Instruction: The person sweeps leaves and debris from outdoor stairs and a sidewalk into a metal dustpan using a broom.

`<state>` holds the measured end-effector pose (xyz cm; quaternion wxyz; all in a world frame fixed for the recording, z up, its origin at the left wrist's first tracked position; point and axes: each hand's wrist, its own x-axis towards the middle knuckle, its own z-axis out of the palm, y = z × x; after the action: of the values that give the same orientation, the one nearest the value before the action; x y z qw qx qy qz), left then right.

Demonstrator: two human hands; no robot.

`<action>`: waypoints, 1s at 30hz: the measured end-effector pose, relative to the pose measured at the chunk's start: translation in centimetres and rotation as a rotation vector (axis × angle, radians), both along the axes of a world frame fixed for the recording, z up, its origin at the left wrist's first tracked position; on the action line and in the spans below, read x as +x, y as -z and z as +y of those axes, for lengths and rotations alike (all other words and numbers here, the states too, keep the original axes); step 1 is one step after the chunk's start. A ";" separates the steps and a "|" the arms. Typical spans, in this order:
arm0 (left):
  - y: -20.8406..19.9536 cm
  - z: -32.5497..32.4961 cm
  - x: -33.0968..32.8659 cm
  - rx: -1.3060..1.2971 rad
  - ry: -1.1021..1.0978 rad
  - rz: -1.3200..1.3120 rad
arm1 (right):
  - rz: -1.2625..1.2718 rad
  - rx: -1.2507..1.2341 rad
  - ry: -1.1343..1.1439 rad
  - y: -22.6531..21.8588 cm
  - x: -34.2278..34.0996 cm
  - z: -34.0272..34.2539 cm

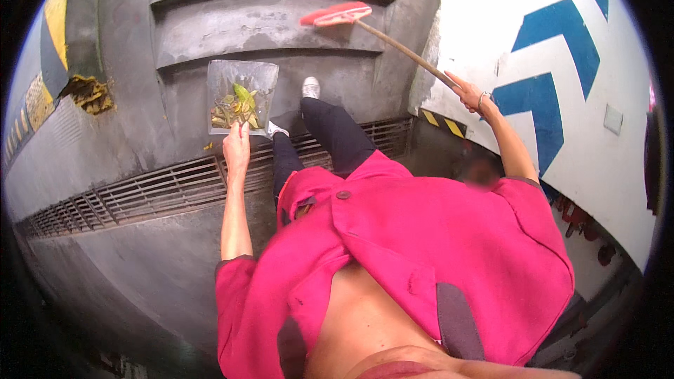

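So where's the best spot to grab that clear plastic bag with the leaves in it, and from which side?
Probably by the near rim, from the side nearest the person, where the left hand already holds the clear plastic bag of yellow-green leaves. The leaves sit bunched close to that edge, so a grip there should keep the soft sheet from folding and spilling them. The right hand holds the long wooden broom handle.

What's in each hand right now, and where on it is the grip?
Left hand grips the clear dustpan holding yellow-green leaves at its near bottom edge. Right hand grips the red-headed wooden-handled broom at the stick's upper end.
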<state>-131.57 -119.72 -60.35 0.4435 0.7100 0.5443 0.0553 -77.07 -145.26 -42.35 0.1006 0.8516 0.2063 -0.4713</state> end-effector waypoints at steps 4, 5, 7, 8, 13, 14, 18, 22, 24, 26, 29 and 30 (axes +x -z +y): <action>-1.3 -2.4 3.3 -0.088 0.057 -0.030 | 0.033 0.067 0.360 2.8 -0.6 0.0; -1.4 -3.1 4.3 -0.081 0.059 -0.025 | 0.016 0.073 0.422 4.5 -0.8 0.4; -1.4 -4.2 6.1 -0.079 0.063 -0.010 | -0.008 0.213 0.250 7.9 -2.5 1.2; -1.2 -4.6 7.2 -0.067 0.074 0.054 | 0.038 0.172 0.250 9.1 -3.9 1.2; 0.8 -4.9 11.2 -0.019 0.107 0.042 | 0.726 0.111 0.488 6.9 -10.8 -1.5; 1.1 -4.8 11.8 -0.010 0.112 0.102 | 0.786 0.147 0.478 5.4 -11.0 -1.9; 0.6 -3.6 11.9 -0.008 0.040 0.121 | 0.730 0.279 0.040 0.1 -9.0 -1.4; -2.8 -1.4 10.7 -0.060 -0.071 0.150 | 0.490 0.379 -0.304 -2.0 -5.4 1.7; -4.8 -0.3 10.1 0.073 -0.131 0.111 | 0.442 0.365 -0.384 -2.1 -3.2 3.8; -6.9 0.6 9.9 0.152 -0.137 0.107 | 0.372 0.375 -0.455 -1.8 -1.0 6.4; -9.6 1.3 9.4 0.234 -0.170 0.114 | 0.346 0.503 -0.585 -0.3 1.3 11.5; -10.3 1.6 9.2 0.247 -0.170 0.131 | 0.340 0.489 -0.605 0.6 1.7 13.8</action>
<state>-122.39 -118.11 -50.05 0.3102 0.7125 0.6193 0.1124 -75.32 -131.50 -42.93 -0.0058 0.6615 0.5664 -0.4915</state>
